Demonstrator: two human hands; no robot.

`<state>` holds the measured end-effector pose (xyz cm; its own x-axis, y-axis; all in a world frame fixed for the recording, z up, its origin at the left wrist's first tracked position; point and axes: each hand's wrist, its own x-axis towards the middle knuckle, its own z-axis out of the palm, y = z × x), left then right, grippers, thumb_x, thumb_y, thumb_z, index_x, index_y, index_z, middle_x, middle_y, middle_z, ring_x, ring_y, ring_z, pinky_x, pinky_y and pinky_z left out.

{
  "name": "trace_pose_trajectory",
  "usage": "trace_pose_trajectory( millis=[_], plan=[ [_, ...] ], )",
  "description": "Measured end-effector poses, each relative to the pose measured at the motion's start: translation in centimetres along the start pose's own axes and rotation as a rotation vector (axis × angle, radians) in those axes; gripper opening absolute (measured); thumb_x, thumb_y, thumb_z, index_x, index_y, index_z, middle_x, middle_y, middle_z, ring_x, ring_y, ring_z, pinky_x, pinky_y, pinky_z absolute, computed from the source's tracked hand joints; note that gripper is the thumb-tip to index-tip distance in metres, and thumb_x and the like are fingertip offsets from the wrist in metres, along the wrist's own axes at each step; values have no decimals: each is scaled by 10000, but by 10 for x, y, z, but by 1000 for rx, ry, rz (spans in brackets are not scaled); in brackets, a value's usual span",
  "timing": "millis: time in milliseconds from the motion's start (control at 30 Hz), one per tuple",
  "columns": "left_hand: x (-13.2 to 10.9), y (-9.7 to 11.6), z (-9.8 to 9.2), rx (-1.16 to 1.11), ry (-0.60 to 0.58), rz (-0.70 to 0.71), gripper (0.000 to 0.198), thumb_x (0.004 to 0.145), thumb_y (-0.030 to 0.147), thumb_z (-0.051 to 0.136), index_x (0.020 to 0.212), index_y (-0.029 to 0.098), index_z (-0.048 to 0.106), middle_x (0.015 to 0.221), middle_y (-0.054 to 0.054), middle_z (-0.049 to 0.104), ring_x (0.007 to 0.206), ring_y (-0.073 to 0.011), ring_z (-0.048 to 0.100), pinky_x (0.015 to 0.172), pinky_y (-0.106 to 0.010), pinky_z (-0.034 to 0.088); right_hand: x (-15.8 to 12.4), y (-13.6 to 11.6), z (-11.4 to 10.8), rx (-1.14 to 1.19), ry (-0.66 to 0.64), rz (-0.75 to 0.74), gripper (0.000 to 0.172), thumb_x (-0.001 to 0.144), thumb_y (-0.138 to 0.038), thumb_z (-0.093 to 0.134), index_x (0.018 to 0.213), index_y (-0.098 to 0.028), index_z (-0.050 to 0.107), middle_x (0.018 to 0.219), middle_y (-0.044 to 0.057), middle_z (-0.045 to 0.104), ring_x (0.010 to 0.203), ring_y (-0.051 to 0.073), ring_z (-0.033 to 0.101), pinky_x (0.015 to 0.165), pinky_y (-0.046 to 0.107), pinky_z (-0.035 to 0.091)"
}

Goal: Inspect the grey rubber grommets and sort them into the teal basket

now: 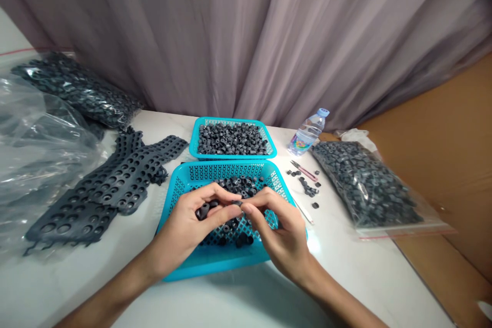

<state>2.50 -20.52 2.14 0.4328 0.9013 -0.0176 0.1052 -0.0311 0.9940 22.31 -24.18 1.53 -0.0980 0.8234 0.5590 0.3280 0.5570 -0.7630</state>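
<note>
Above the nearer blue basket [200, 261], my left hand [192, 220] and my right hand [279, 225] meet fingertip to fingertip. Pinched between them is a small black rubber piece [237, 203], mostly covered by the fingers. More black pieces [205, 210] sit in the curl of my left hand. Under the hands, loose black ring-shaped pieces [244, 184] lie in the basket. Both hands are closed.
Behind stands a second blue basket [194, 151] full of black pieces. Left are perforated black rubber sheets [115, 189] and a filled bag [80, 89]. Right are a water bottle [307, 133], pink thread snips [305, 171], scattered pieces [307, 188] and another filled bag [369, 184].
</note>
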Motion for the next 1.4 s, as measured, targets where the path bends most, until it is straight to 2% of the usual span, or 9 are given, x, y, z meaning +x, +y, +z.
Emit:
trace_pose_trajectory(
  millis=[200,333,600,867,1000,1067,1233,1333,1400],
  plan=[
    [0,5,0,32,44,-1,276,908,473,751,911,199,718,939,-14,730,884,-170,647,731,-270,466,2,-3,0,-52,11,-29,84,993,-139,659,928,-182,691,807,13,679,686,129,600,636,275,487],
    [0,6,1,15,24,22,234,941,439,718,912,208,706,898,3,733,895,-164,673,796,-276,489,2,-3,1,-58,3,-36,82,991,-131,659,935,-182,691,815,12,690,689,125,603,640,270,490],
    [0,4,0,3,27,13,266,919,478,736,925,217,685,844,21,716,857,-156,665,802,-272,490,3,-3,-1,-50,-12,-34,93,997,-128,650,930,-184,684,815,1,683,692,111,598,641,255,478],
    [1,1,-4,160,20,18,336,920,557,709,956,227,652,861,22,626,775,-143,557,699,-270,421,3,-4,-1,-52,-26,29,111,1018,-191,623,919,-188,673,817,13,673,691,125,590,639,265,478],
    [5,-3,-5,88,-44,0,337,1033,574,523,1054,245,595,901,15,618,878,-153,568,827,-284,427,15,1,-23,-90,49,112,165,1026,-280,618,897,-184,656,754,-1,628,646,120,559,615,254,464],
    [6,-3,-6,26,-58,-22,358,1057,580,456,1028,238,558,884,13,598,865,-155,556,820,-287,423,23,6,-38,-112,94,161,194,1023,-326,629,899,-182,669,731,-7,614,642,122,556,626,252,464],
    [10,-2,-9,123,-36,2,333,1047,547,482,982,228,551,835,16,540,842,-164,518,780,-293,382,30,27,-59,-217,51,203,260,1025,-412,613,919,-185,682,789,17,667,692,148,595,670,264,475],
    [13,-8,-13,239,-63,-3,355,1046,551,457,961,223,563,822,18,518,791,-164,491,732,-298,353,28,52,-75,-456,40,184,312,1030,-469,571,941,-195,689,811,31,699,687,164,610,673,276,461],
    [15,-15,-17,372,-95,-50,367,1043,552,445,959,221,577,792,23,512,740,-162,474,700,-302,330,26,74,-96,-731,85,215,333,1018,-509,555,968,-213,698,821,35,723,669,175,623,660,284,434]
  ],
)
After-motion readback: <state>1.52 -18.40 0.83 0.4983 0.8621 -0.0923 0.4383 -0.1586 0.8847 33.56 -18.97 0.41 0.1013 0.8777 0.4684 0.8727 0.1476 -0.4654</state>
